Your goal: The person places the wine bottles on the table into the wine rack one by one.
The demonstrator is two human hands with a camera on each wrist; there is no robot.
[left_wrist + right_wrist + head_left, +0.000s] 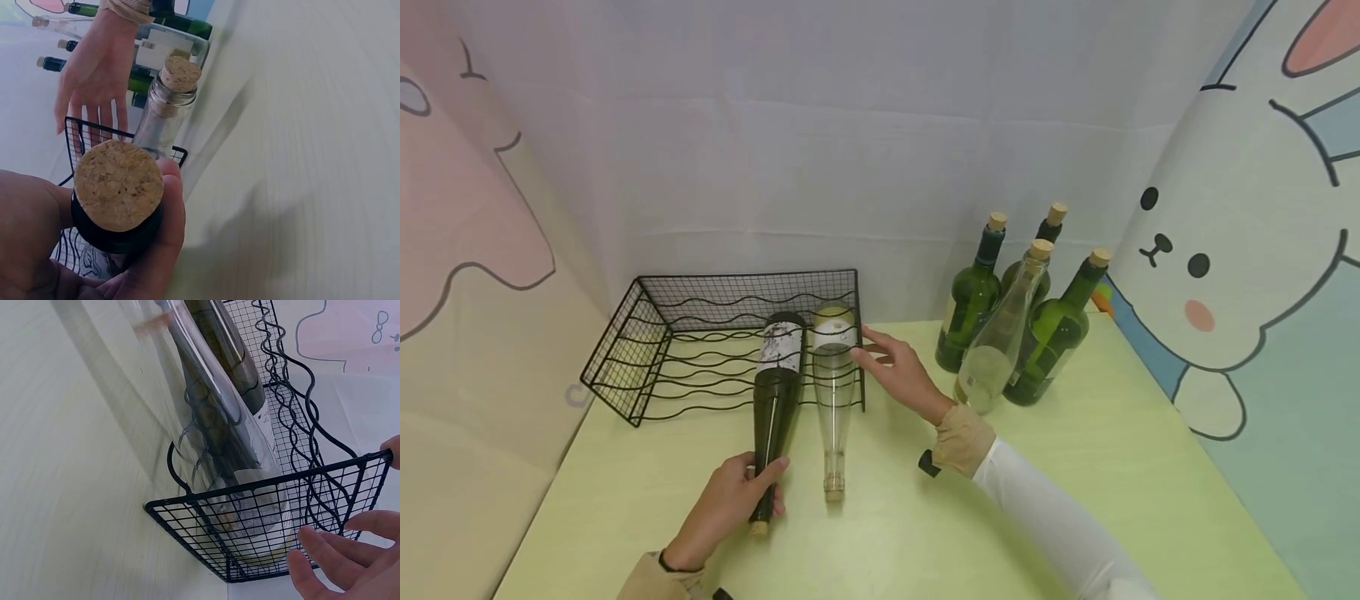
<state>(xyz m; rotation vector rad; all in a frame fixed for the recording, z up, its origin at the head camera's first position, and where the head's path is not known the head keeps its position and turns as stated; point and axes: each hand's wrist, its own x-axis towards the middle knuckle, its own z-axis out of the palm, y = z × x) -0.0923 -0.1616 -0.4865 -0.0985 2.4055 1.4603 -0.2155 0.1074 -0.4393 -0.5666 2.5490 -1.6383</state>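
Observation:
A black wire bottle rack (610, 329) with wavy cross wires stands against the back cloth. A dark wine bottle (773, 417) lies with its labelled base inside the rack and its corked neck towards me. My left hand (722, 504) grips that neck, thumb on top, just behind the cork (119, 185). Beside it on the right lies a clear bottle (832, 408), also corked, its base in the rack's right end. At that end my right hand (898, 375) touches the mesh side (269, 481) with loosely extended fingers, one at the upper corner.
Several corked bottles stand upright at the back right: a green one (976, 304), a clear one (992, 362), another green one (1056, 337) and one partly hidden behind. The pale yellow-green table (925, 533) meets a hanging cloth (850, 175) at the back.

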